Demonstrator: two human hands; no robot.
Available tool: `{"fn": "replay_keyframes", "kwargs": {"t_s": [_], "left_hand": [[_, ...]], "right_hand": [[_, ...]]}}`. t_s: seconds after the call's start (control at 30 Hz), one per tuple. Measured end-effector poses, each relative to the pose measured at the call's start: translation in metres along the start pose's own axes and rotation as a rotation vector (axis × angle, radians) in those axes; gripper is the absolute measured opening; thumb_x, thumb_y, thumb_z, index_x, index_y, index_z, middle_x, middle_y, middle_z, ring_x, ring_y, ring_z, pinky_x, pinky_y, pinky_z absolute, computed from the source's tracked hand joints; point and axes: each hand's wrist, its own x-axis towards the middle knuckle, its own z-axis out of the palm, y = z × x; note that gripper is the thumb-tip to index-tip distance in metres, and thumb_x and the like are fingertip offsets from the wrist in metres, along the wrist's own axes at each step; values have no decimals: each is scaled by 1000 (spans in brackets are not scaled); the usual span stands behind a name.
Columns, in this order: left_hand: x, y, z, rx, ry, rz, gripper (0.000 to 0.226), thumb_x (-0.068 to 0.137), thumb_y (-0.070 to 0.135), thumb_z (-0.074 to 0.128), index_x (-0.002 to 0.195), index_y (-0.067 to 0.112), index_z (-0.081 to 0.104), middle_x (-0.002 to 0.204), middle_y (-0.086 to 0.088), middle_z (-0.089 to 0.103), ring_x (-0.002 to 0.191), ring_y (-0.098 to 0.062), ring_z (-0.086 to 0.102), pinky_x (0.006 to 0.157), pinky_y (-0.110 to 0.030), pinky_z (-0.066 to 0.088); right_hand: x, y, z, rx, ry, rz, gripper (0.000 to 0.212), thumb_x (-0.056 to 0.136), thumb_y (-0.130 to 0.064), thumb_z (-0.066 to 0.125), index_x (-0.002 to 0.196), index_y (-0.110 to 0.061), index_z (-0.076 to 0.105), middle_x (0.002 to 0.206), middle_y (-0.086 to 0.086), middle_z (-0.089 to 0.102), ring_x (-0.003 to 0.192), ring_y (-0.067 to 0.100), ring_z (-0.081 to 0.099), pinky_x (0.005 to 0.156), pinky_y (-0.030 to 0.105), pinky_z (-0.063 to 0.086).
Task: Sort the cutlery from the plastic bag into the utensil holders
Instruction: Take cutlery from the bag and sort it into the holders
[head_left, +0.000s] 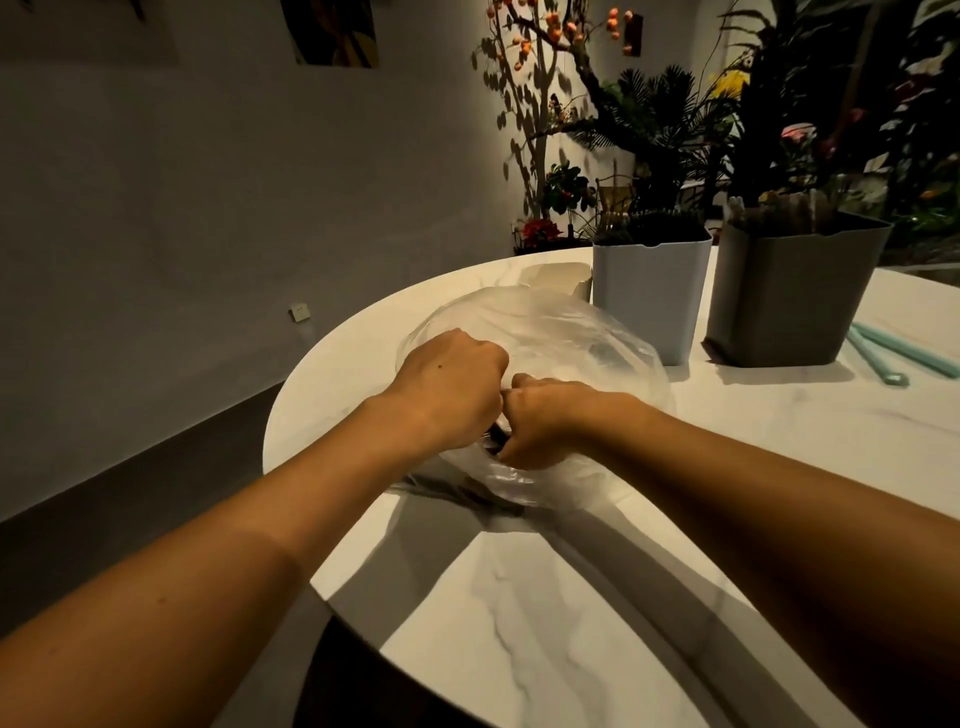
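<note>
1. On the white table (571, 623), head view: I see my left hand (447, 389) and right hand (540, 421), fingers curled, gripping the plastic bag (561, 332) at its near edge.
2. Behind it stand 2 utensil holders, white holder (649, 301) and grey holder (789, 296); cutlery inside the bag is unclear.

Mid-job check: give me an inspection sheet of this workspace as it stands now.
Surface: round white marble table.
Job's things: clear plastic bag in front of a white holder and a grey holder, both already holding items.
Clutter: pale green straws right of the grey holder; beige container behind the bag.
Hands: left hand and right hand both grip the bag.
Cables: nothing seen.
Surroundings: plants, wall picture.
</note>
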Motion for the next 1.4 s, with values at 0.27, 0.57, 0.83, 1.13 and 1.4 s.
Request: {"fn": "replay_keyframes", "kwargs": {"t_s": [0.27, 0.57, 0.83, 1.13, 1.4], "left_hand": [[2, -20, 10, 313, -120, 112, 43, 93, 42, 55, 134, 30, 53, 128, 0, 64, 127, -24, 51, 122, -51, -10], [24, -16, 27, 45, -198, 124, 85, 82, 34, 64, 154, 28, 21, 163, -4, 22, 154, -23, 5, 123, -47, -12], [49, 10, 52, -624, 262, -116, 37, 96, 33, 31, 90, 14, 62, 92, -4, 65, 87, -21, 56, 85, -47, 51], [79, 12, 85, -765, 304, -332, 30, 103, 24, 41, 94, 13, 68, 91, 1, 67, 81, -9, 57, 65, -21, 42], [68, -2, 83, -778, 348, -335, 20, 100, 15, 50, 100, 15, 70, 95, 4, 68, 91, -12, 62, 84, -29, 55]], "right_hand": [[-12, 6, -8, -192, 131, -43, 29, 94, -30, 61, 121, -20, 57, 94, 0, 59, 83, 18, 57, 80, 32, 53], [-28, 42, -12, -124, 209, 8, 26, 98, -21, 52, 124, -19, 58, 92, 1, 60, 78, 17, 58, 69, 29, 53], [-21, 72, 0, 91, 111, 70, 26, 104, -32, 41, 118, -20, 60, 101, 5, 63, 88, 21, 58, 84, 39, 54], [-15, 94, 12, 317, 151, 80, 28, 103, -32, 43, 114, -20, 65, 104, 5, 67, 91, 23, 60, 89, 45, 52], [-27, 97, 2, 327, 86, 83, 26, 104, -19, 41, 123, -19, 58, 113, 4, 62, 99, 21, 57, 96, 40, 51]]}}
